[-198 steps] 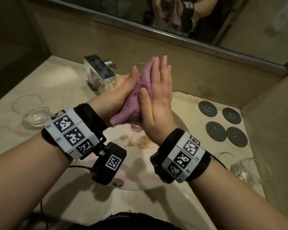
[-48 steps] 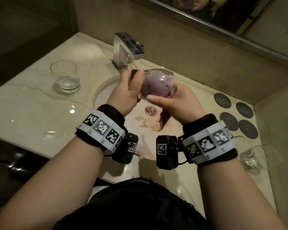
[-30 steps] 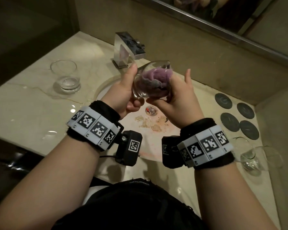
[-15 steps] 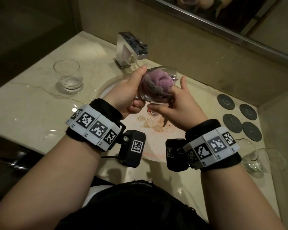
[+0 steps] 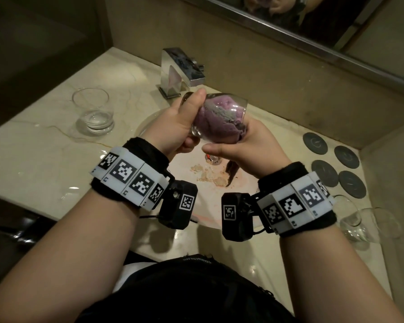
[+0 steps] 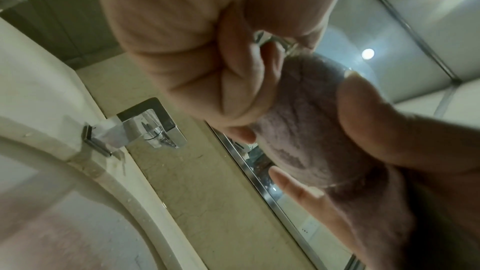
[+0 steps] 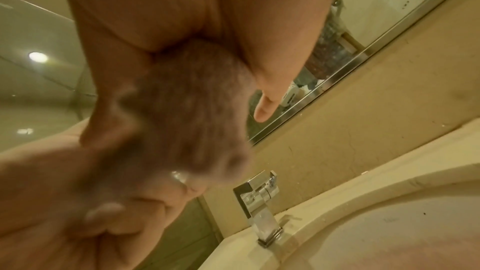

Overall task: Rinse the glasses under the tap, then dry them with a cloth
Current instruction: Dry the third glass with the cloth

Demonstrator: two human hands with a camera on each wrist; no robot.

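- We see the left hand (image 5: 175, 125) wrapped around the base end of a clear glass (image 5: 222, 106), thumb lying along its side, holding it tilted just above the middle of the head frame, over the sink (image 5: 149, 122).
- The purple cloth (image 5: 216, 123) is stuffed inside the glass, filling most of the bowl — the left wrist view shows it pressed against the glass wall.
- The right hand (image 5: 250, 148) grips the cloth at the mouth of the glass, fingers curled into the fabric; a dark tail of cloth hangs below the hand toward the drain (image 5: 212, 159).
- A square chrome tap (image 5: 182, 71) stands at upper centre, just behind the held glass.
- A second glass (image 5: 92, 111), a short tumbler, stands upright on the counter (image 5: 33, 164) at centre left, well apart from the hands.
- At the right edge, below the right wristband, more clear glassware (image 5: 369, 220) sits on the counter; its exact shape is hard to tell.
- Four dark round coasters (image 5: 331, 169) lie at centre right, between the sink and the side wall.
- Pale brownish residue (image 5: 208, 176) is spread on the sink floor near the drain — we cannot tell what it is.
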